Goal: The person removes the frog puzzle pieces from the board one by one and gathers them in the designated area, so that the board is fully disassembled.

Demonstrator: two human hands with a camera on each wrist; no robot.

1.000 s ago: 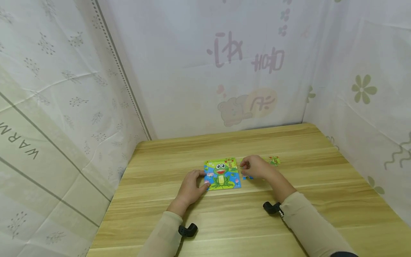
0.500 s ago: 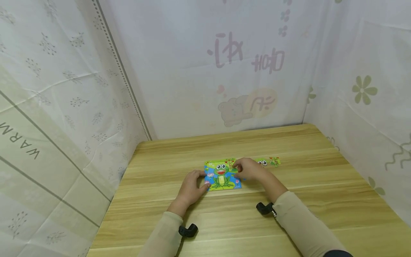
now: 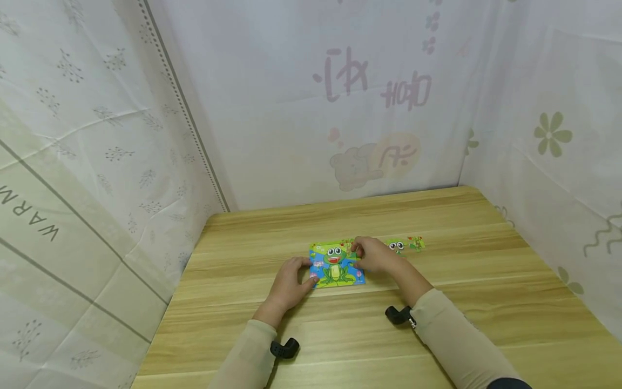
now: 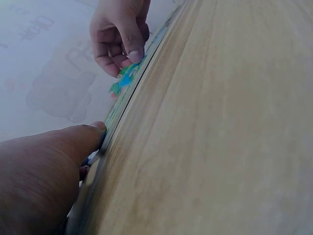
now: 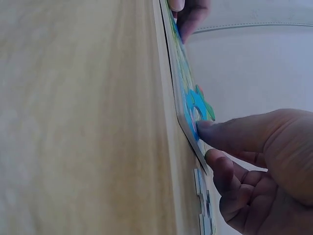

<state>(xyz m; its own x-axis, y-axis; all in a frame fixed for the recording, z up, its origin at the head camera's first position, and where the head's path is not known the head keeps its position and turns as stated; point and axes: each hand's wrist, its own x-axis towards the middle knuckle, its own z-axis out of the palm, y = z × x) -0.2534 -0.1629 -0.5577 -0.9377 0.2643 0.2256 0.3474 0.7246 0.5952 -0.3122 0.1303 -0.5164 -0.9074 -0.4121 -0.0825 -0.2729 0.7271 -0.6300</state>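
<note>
A square frog puzzle board (image 3: 335, 273) lies flat on the table. My left hand (image 3: 289, 283) holds it at the left edge, thumb on the near-left corner and fingers along the side. Over the board's right edge, my right hand (image 3: 373, 254) pinches a small blue and green puzzle piece (image 5: 195, 103) between thumb and fingertips. The piece stands tilted, close over the board's face in the right wrist view. Part of the board's right side is hidden behind the right hand.
Loose puzzle pieces lie right of the board: one with the frog's eyes (image 3: 396, 246) and one with a red-fruited tree (image 3: 416, 243). Others are partly hidden by the right hand. The wooden table (image 3: 340, 335) meets printed curtains (image 3: 272, 119) behind and at both sides.
My right hand has moved left from the loose pieces to over the board's right edge, uncovering the eye piece. In the last half second it has barely shifted. The left hand stays put.
</note>
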